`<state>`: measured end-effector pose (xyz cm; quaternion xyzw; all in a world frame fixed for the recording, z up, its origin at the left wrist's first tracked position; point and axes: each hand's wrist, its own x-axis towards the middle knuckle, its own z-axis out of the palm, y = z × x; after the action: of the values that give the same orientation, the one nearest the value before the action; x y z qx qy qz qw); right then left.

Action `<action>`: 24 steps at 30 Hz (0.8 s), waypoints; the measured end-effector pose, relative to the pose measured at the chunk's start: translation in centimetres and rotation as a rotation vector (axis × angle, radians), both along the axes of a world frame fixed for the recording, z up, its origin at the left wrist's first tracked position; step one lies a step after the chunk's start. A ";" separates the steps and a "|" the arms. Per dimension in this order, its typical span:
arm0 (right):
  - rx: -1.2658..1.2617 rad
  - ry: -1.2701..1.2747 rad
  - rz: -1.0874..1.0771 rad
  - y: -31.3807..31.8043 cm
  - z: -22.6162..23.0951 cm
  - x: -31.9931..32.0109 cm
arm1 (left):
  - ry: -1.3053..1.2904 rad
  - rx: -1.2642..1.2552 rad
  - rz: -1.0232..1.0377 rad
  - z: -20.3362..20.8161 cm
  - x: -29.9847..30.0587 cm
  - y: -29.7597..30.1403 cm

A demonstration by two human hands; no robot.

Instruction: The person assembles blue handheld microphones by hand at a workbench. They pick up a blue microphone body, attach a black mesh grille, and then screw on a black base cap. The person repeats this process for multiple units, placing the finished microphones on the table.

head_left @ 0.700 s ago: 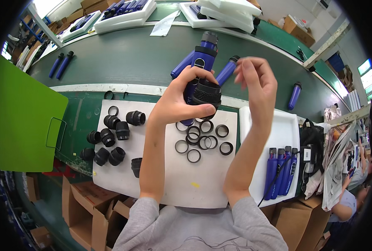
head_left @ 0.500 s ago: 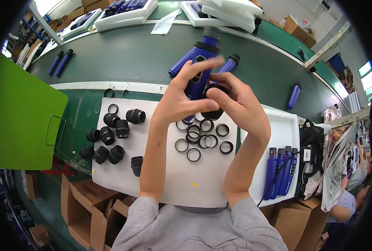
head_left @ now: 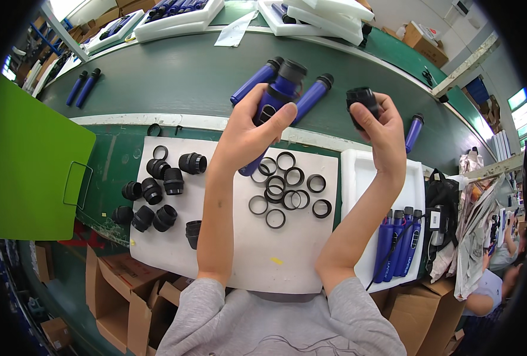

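Note:
My left hand (head_left: 257, 121) is wrapped round a blue microphone body (head_left: 280, 89), held tilted with its black end up; an oval panel shows between my fingers. Off to the right, my right hand (head_left: 385, 130) pinches a black ribbed cylindrical part (head_left: 361, 101), apart from the blue body. On the white board (head_left: 275, 267) beneath lie several thin black rings (head_left: 275, 218). Several black ribbed cylindrical parts (head_left: 173, 181), like the one in my right hand, are grouped on the board's left side.
More blue microphone bodies lie on the green conveyor (head_left: 174, 77), two of them just beyond my left hand. A white foam tray (head_left: 355, 163) at the right holds several blue bodies (head_left: 397, 246). A green bin (head_left: 32, 160) stands at the left, with cardboard boxes (head_left: 124, 279) below.
My hands have parted. The right has moved right with the black cylindrical part, away from the blue body. My left hand has shifted slightly left, its fingers now closed round the body.

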<state>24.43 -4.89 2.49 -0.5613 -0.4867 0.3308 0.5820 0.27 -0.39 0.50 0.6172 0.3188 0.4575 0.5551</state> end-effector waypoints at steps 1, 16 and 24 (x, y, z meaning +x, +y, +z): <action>0.024 0.008 -0.010 -0.1 0.3 -0.3 | -0.001 -0.054 -0.011 0.2 0.1 -0.2; 0.088 -0.246 0.094 0.1 0.4 -2.1 | 0.376 0.286 -0.053 0.5 2.9 -2.0; 0.044 -0.173 0.212 -0.7 1.5 -2.8 | 0.347 0.390 0.114 -0.4 3.4 -1.5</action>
<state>21.66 -5.62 3.99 -0.5202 -0.5988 0.3302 0.5117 3.64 -1.87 0.14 0.7628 0.3492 0.4283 0.3358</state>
